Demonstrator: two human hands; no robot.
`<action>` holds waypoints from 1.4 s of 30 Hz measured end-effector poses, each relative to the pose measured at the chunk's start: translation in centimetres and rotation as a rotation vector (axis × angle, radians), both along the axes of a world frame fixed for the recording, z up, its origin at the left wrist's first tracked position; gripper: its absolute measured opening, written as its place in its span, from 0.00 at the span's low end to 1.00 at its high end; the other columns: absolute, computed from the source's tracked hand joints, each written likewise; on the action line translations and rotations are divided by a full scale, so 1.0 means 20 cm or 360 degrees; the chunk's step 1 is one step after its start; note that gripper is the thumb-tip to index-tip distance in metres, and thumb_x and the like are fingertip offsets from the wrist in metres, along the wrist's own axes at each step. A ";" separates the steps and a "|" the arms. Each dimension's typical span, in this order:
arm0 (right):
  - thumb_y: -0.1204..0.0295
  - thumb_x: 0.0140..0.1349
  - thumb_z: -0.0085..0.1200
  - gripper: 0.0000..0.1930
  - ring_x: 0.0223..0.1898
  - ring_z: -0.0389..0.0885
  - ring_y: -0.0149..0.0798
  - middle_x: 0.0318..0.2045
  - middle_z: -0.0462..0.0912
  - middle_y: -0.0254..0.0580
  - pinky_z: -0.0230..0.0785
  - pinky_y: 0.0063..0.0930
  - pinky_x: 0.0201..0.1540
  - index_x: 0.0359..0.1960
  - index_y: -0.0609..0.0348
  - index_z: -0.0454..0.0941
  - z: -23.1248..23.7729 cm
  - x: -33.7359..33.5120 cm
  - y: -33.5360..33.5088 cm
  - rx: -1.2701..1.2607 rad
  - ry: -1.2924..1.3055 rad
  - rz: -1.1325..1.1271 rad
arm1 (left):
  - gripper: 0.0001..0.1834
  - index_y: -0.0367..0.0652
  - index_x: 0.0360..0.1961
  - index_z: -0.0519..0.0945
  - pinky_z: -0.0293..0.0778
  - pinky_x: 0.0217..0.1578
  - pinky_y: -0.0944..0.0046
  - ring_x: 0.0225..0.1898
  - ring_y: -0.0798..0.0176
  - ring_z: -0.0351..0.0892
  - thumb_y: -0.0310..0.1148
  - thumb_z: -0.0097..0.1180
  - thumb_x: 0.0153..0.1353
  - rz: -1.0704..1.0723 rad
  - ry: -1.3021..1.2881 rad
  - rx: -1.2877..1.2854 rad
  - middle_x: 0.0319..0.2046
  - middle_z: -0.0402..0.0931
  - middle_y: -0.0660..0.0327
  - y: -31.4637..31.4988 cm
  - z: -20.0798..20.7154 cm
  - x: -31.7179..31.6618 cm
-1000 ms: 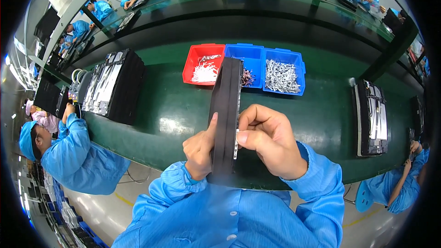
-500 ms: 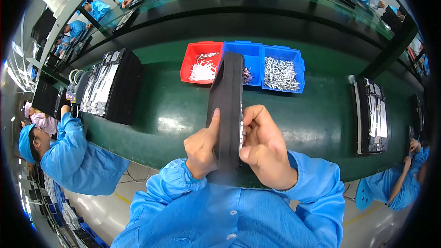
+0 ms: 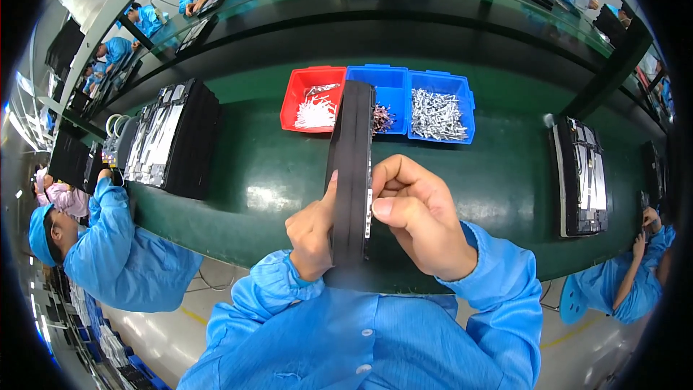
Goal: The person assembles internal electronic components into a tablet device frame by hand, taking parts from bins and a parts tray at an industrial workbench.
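Upright in front of my chest stands a flat black panel [image 3: 351, 159], seen nearly edge-on, with small silver-white parts along its right face. My left hand [image 3: 313, 231] grips it from the left, index finger pointing up along its side. At the right face, my right hand [image 3: 426, 224] has thumb and fingers drawn together in a pinch. Whatever lies between those fingertips is too small or hidden to make out. The panel's left face is mostly turned away, and its top covers part of the bins behind it.
Behind the panel sit a red bin [image 3: 286, 105] of white strips, a blue bin [image 3: 390, 85] of small reddish parts and another blue bin [image 3: 469, 112] of silver pieces. Stacks of black panels stand left [image 3: 191, 141] and right [image 3: 588, 173] on the green table [image 3: 498, 173]. Co-workers sit both sides.
The panel has turned more edge-on and shifted slightly left. My right thumb has moved up along its face, and the fingers have come closer together. My left hand keeps its hold.
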State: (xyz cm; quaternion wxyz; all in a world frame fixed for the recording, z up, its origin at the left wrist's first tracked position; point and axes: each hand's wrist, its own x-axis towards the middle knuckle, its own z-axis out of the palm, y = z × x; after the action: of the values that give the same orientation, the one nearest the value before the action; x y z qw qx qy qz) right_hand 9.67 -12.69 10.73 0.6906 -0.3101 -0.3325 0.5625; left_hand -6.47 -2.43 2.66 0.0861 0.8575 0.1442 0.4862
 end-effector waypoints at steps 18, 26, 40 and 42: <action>0.82 0.63 0.53 0.13 0.35 0.78 0.29 0.36 0.78 0.39 0.74 0.25 0.35 0.49 0.63 0.69 -0.01 -0.02 0.00 -0.0048 0.0066 -0.0151 | 0.37 0.21 0.62 0.77 0.70 0.19 0.65 0.15 0.66 0.75 0.27 0.68 0.48 -0.0003 0.0006 0.0030 0.17 0.76 0.60 -0.03 0.01 0.03; 0.83 0.54 0.55 0.29 0.49 0.68 0.31 0.45 0.68 0.38 0.65 0.30 0.54 0.58 0.59 0.60 -0.04 -0.10 -0.04 0.0133 0.0097 -0.0142 | 0.38 0.21 0.63 0.75 0.74 0.21 0.66 0.18 0.64 0.81 0.30 0.70 0.51 -0.0052 0.0055 -0.0298 0.23 0.83 0.56 -0.05 0.02 0.01; 0.71 0.68 0.56 0.30 0.56 0.78 0.35 0.59 0.79 0.49 0.71 0.30 0.58 0.69 0.69 0.65 -0.11 0.32 -0.15 -0.0097 -0.0713 -0.0341 | 0.26 0.36 0.54 0.79 0.80 0.40 0.61 0.37 0.61 0.82 0.39 0.69 0.58 -0.0459 -0.0582 -0.2544 0.40 0.82 0.59 -0.04 0.11 -0.26; 0.68 0.65 0.60 0.37 0.56 0.78 0.36 0.59 0.78 0.48 0.72 0.30 0.59 0.74 0.67 0.60 -0.29 0.34 -0.21 -0.0248 -0.0356 0.0054 | 0.32 0.35 0.60 0.76 0.78 0.49 0.61 0.46 0.62 0.82 0.38 0.69 0.57 -0.0732 -0.0268 -0.2973 0.47 0.82 0.56 0.04 0.17 -0.22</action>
State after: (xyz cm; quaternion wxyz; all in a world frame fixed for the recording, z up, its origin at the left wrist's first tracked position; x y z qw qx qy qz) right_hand 16.40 -16.88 4.88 0.6134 -0.4180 -0.3680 0.5600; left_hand -10.89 -1.54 6.12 0.8367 0.4129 0.2946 0.2066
